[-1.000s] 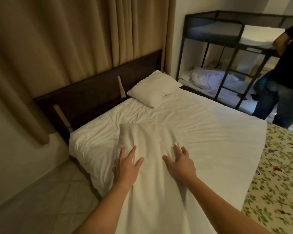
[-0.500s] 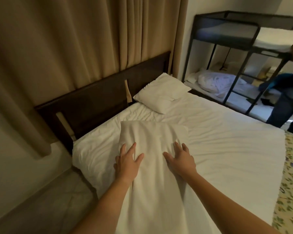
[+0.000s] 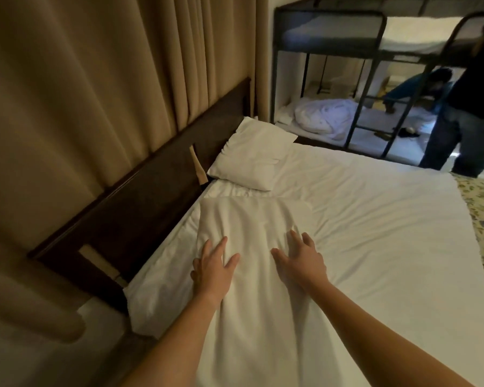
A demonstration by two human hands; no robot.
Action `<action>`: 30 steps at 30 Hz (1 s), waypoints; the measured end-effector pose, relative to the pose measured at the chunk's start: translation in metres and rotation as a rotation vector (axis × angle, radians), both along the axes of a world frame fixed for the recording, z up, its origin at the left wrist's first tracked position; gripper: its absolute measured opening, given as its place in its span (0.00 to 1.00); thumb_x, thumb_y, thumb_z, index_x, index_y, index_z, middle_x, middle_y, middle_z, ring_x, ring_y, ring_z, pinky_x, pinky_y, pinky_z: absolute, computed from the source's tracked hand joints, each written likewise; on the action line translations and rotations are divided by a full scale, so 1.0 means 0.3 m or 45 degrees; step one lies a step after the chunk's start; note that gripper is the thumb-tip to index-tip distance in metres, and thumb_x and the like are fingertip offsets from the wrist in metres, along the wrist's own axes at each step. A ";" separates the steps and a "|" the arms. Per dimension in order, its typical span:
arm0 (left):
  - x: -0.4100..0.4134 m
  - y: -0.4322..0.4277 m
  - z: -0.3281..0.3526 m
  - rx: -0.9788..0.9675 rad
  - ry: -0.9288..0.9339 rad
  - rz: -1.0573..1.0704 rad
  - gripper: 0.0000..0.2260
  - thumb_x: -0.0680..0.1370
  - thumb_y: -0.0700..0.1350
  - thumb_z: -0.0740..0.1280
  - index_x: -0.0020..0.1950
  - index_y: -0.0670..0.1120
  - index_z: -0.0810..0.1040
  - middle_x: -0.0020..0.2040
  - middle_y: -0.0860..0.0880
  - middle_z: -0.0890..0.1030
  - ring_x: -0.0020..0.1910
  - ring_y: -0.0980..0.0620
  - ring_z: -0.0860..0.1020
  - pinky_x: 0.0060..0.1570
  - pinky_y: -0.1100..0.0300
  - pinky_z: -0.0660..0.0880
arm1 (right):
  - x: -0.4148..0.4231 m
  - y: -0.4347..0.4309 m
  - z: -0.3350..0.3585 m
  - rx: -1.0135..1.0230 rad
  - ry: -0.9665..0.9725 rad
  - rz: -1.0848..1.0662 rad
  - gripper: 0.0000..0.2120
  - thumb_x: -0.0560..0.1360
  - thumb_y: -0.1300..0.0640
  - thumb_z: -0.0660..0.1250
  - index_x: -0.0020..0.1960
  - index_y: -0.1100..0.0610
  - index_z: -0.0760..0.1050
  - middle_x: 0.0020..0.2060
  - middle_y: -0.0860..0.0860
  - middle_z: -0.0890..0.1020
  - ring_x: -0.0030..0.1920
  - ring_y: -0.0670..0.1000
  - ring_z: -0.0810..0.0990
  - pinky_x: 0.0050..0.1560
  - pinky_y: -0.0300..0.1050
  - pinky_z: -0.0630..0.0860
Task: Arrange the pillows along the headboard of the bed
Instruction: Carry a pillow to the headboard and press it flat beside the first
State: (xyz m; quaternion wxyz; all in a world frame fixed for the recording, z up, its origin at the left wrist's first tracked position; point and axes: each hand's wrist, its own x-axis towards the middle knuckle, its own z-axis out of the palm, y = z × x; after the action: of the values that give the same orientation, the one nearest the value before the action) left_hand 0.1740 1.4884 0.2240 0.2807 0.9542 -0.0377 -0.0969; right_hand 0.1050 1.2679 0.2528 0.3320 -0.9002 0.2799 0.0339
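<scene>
A flat white pillow (image 3: 252,219) lies lengthways on the white bed (image 3: 375,233), beside the dark wooden headboard (image 3: 151,196). My left hand (image 3: 213,269) rests palm down on its left side, fingers spread. My right hand (image 3: 299,263) presses flat on its right side, fingers apart. A second white pillow (image 3: 252,157) sits farther along, at the far corner against the headboard, just beyond the top edge of the near pillow.
Beige curtains (image 3: 95,79) hang behind the headboard. A black metal bunk bed (image 3: 355,79) with crumpled bedding stands past the far corner. A person in dark clothes (image 3: 475,107) stands at the right. A floral cover (image 3: 481,219) lies along the bed's right edge.
The view has come closer to the headboard and both hands have slid forward with the near pillow. The person at the right has shifted.
</scene>
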 end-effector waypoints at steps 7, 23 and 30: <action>0.186 0.037 -0.012 -0.010 0.015 -0.046 0.29 0.80 0.68 0.60 0.81 0.67 0.60 0.84 0.54 0.55 0.75 0.39 0.63 0.71 0.38 0.65 | 0.163 0.054 -0.020 0.004 -0.001 -0.065 0.41 0.72 0.26 0.61 0.81 0.39 0.59 0.84 0.49 0.57 0.73 0.65 0.72 0.71 0.64 0.72; 0.623 0.063 -0.091 -0.027 0.045 -0.145 0.28 0.81 0.67 0.62 0.80 0.65 0.63 0.83 0.53 0.57 0.75 0.38 0.64 0.69 0.41 0.65 | 0.545 0.095 -0.090 0.031 0.039 -0.130 0.40 0.74 0.28 0.62 0.82 0.41 0.58 0.84 0.50 0.57 0.73 0.66 0.71 0.72 0.65 0.69; 0.983 0.137 -0.217 -0.007 0.094 -0.319 0.28 0.80 0.66 0.63 0.80 0.66 0.63 0.83 0.54 0.58 0.75 0.38 0.64 0.70 0.41 0.64 | 0.809 0.207 -0.244 0.078 0.075 -0.321 0.40 0.73 0.27 0.63 0.82 0.39 0.58 0.84 0.50 0.57 0.72 0.66 0.72 0.72 0.65 0.70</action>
State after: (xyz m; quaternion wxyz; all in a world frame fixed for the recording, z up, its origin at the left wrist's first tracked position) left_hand 0.4689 1.5295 0.1590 0.2702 0.9370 -0.1463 -0.1662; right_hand 0.3477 1.3301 0.1795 0.3525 -0.8459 0.3994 0.0266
